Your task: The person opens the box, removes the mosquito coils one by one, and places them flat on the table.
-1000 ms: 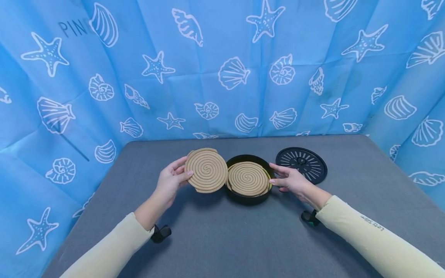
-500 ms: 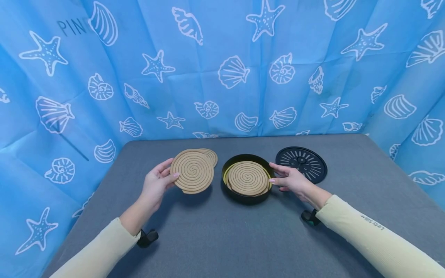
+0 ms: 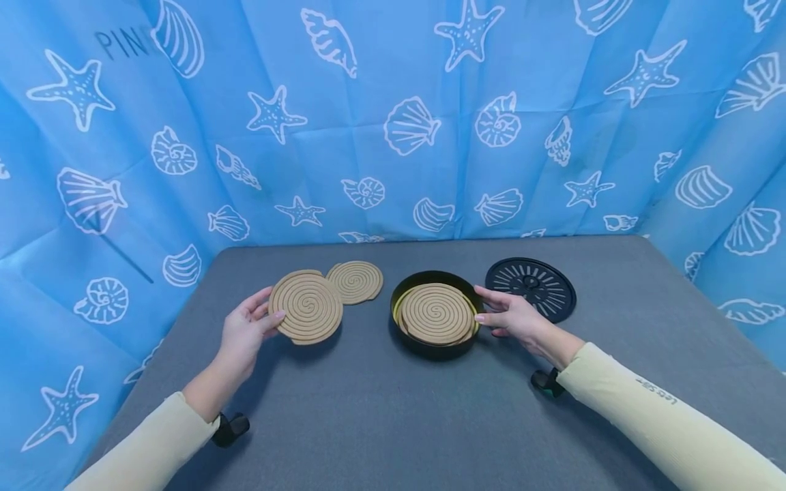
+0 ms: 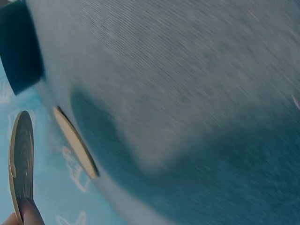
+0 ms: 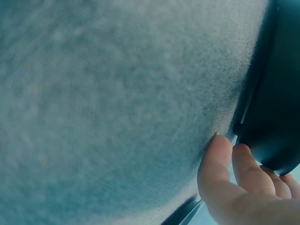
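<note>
In the head view my left hand [image 3: 242,331] pinches the edge of a tan spiral mosquito coil [image 3: 306,307], held up above the left part of the table. The left wrist view catches this coil [image 4: 22,159] edge-on, with fingertips at its lower end. Behind it, a second coil [image 3: 356,281] lies flat on the table. A round black mosquito coil holder [image 3: 436,353] with a yellowish inner edge stands at centre, more coils [image 3: 437,314] stacked inside. My right hand [image 3: 516,317] holds its right side, thumb and fingers at the rim and outer wall [image 5: 276,117].
Right of the holder and behind my right hand lies its slotted black lid [image 3: 531,290]. The grey cloth-covered table [image 3: 393,423] runs back to a blue curtain [image 3: 393,123] with shell and starfish prints.
My left hand has carried its coil leftward, away from the holder, uncovering the coil lying on the table behind. The right hand has stayed on the holder.
</note>
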The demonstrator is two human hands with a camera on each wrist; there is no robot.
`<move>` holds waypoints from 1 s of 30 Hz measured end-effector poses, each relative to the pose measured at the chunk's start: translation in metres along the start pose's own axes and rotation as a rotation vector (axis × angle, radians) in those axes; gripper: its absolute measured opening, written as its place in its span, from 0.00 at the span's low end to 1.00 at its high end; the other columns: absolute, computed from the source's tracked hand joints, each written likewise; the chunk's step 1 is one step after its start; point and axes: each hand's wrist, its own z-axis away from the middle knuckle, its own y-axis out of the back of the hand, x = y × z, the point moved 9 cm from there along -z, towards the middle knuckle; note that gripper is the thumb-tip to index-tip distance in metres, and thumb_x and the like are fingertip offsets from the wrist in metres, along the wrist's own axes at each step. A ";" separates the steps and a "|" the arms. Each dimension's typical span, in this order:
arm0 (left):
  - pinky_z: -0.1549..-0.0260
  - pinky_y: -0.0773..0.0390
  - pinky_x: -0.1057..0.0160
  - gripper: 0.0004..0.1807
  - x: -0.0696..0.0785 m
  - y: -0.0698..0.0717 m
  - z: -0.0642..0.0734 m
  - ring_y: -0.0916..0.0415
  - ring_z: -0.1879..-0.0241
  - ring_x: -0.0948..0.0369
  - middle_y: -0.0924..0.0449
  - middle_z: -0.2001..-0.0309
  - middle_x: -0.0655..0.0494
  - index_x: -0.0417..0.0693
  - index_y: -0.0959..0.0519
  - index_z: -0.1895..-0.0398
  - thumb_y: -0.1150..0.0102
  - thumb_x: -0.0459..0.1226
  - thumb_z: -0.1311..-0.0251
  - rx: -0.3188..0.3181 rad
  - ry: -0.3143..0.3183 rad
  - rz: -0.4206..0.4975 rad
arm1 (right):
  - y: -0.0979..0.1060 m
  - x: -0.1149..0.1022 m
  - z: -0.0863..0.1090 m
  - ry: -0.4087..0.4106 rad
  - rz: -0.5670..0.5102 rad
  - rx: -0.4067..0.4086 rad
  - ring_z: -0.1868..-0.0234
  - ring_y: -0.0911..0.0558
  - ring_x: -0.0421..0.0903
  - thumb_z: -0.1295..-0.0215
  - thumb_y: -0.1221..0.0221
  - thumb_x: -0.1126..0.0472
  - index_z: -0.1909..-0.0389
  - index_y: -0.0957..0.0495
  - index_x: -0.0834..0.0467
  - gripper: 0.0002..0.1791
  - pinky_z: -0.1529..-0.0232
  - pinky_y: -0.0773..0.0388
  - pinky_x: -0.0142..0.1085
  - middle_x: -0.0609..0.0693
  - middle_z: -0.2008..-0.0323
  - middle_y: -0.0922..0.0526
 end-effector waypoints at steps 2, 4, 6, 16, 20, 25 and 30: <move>0.60 0.20 0.72 0.34 -0.002 0.005 -0.003 0.22 0.61 0.76 0.32 0.35 0.40 0.41 0.47 0.25 0.48 0.28 0.31 0.016 0.014 -0.008 | 0.000 0.000 0.000 0.004 0.000 -0.003 0.27 0.51 0.63 0.30 0.43 0.60 0.23 0.53 0.56 0.40 0.37 0.35 0.58 0.61 0.25 0.55; 0.61 0.20 0.72 0.34 -0.005 0.009 -0.008 0.22 0.61 0.76 0.35 0.33 0.38 0.41 0.48 0.24 0.49 0.28 0.31 0.033 0.032 -0.012 | 0.000 -0.001 0.001 0.005 0.002 -0.004 0.27 0.51 0.63 0.30 0.43 0.60 0.23 0.53 0.56 0.40 0.37 0.35 0.58 0.61 0.25 0.55; 0.61 0.20 0.73 0.34 -0.008 0.013 -0.012 0.23 0.62 0.77 0.37 0.32 0.37 0.42 0.48 0.24 0.50 0.28 0.30 0.052 0.047 -0.013 | 0.000 -0.001 0.001 0.004 0.003 0.000 0.27 0.51 0.63 0.30 0.43 0.60 0.23 0.52 0.56 0.39 0.37 0.35 0.58 0.61 0.25 0.55; 0.63 0.21 0.74 0.33 -0.011 0.027 -0.034 0.25 0.63 0.76 0.38 0.31 0.38 0.43 0.49 0.24 0.52 0.27 0.29 0.132 0.067 -0.015 | 0.001 0.000 0.000 0.002 0.011 0.012 0.27 0.50 0.62 0.30 0.43 0.61 0.23 0.51 0.56 0.39 0.37 0.34 0.57 0.61 0.25 0.54; 0.63 0.21 0.74 0.33 -0.008 0.028 -0.042 0.25 0.63 0.76 0.37 0.31 0.40 0.44 0.49 0.24 0.53 0.28 0.29 0.148 0.058 -0.025 | 0.003 0.002 0.001 0.000 0.016 0.019 0.27 0.50 0.62 0.30 0.43 0.60 0.23 0.51 0.56 0.39 0.37 0.35 0.57 0.61 0.25 0.54; 0.67 0.23 0.75 0.33 -0.006 0.031 -0.054 0.26 0.65 0.75 0.37 0.32 0.39 0.44 0.48 0.24 0.53 0.29 0.29 0.179 0.051 -0.021 | 0.002 0.001 0.000 0.010 0.012 0.016 0.27 0.49 0.63 0.30 0.43 0.60 0.23 0.51 0.56 0.39 0.37 0.35 0.58 0.62 0.25 0.53; 0.69 0.23 0.76 0.32 -0.010 0.038 -0.068 0.27 0.66 0.74 0.36 0.32 0.40 0.45 0.48 0.24 0.52 0.29 0.29 0.218 0.070 -0.018 | 0.000 0.000 -0.001 0.010 0.007 0.020 0.27 0.50 0.62 0.30 0.43 0.61 0.24 0.51 0.57 0.39 0.37 0.35 0.58 0.62 0.25 0.53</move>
